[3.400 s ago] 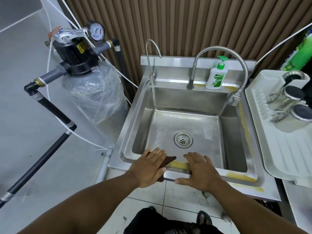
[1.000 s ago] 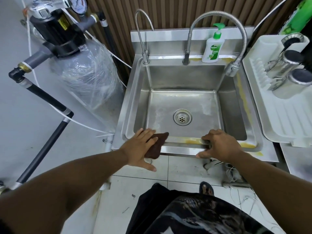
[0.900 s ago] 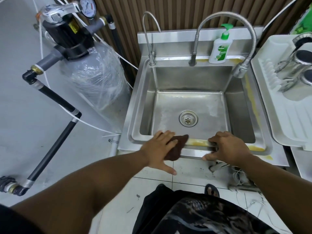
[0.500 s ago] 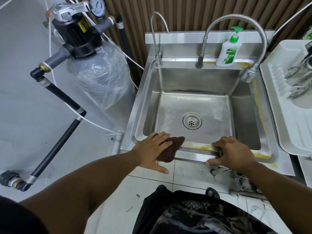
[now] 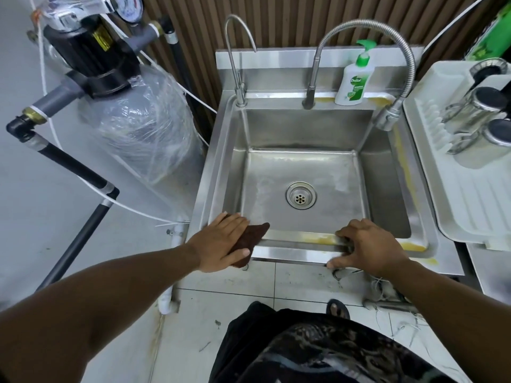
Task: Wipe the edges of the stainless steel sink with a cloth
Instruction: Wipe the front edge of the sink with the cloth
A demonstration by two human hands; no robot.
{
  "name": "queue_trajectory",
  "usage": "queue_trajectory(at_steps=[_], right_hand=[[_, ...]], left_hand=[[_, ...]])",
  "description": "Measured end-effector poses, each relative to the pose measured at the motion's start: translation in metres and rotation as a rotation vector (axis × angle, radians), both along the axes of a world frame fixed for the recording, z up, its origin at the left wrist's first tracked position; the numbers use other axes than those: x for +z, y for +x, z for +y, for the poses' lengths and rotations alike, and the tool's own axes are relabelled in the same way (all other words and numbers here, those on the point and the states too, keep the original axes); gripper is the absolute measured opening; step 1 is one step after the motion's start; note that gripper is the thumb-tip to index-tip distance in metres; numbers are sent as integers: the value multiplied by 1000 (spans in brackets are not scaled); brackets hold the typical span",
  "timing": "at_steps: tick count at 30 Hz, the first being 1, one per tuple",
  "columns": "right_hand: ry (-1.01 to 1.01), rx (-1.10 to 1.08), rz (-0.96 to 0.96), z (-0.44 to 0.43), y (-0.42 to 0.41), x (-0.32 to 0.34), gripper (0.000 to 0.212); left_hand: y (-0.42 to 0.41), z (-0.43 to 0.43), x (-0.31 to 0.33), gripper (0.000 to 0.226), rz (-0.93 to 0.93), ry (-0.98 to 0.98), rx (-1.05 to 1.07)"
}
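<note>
The stainless steel sink [image 5: 293, 244] fills the middle of the head view, with yellowish stains along its front, right and back rims. A dark brown cloth [image 5: 253, 239] lies on the front rim near the left corner. My left hand [image 5: 221, 243] presses flat on the cloth, fingers straight, covering most of it. My right hand [image 5: 365, 246] rests on the front rim further right, its fingers curled over the inner edge and the thumb against the front face.
Two taps [image 5: 318, 76] and a soap bottle [image 5: 355, 78] stand on the back rim. A white drying rack [image 5: 453, 189] with steel cups sits to the right. A plastic-wrapped filter tank [image 5: 143, 128] and pipes stand to the left.
My left hand has slid the cloth leftward along the front rim toward the left corner. My right hand has stayed on the rim, its fingers now curled over the edge.
</note>
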State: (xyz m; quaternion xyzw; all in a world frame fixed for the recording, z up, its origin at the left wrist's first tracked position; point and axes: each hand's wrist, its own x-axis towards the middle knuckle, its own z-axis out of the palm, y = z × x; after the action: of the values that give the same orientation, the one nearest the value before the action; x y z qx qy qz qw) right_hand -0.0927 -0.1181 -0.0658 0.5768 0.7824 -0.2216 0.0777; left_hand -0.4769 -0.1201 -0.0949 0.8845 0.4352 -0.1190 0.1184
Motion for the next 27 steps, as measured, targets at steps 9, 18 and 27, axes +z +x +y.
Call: queue_trajectory(at_steps=[9,18,27], right_hand=[[-17,-11,7,-1,-1,-1,78],[13,1,-7,-2,1,-2,79],[-15,16,-24,0,-1,3,64]], left_hand=[[67,16,-5,96,-31,-155,-37],[149,5,1,123,-56,-122,-19],[62,-13,-3,105,-16,37,-229]])
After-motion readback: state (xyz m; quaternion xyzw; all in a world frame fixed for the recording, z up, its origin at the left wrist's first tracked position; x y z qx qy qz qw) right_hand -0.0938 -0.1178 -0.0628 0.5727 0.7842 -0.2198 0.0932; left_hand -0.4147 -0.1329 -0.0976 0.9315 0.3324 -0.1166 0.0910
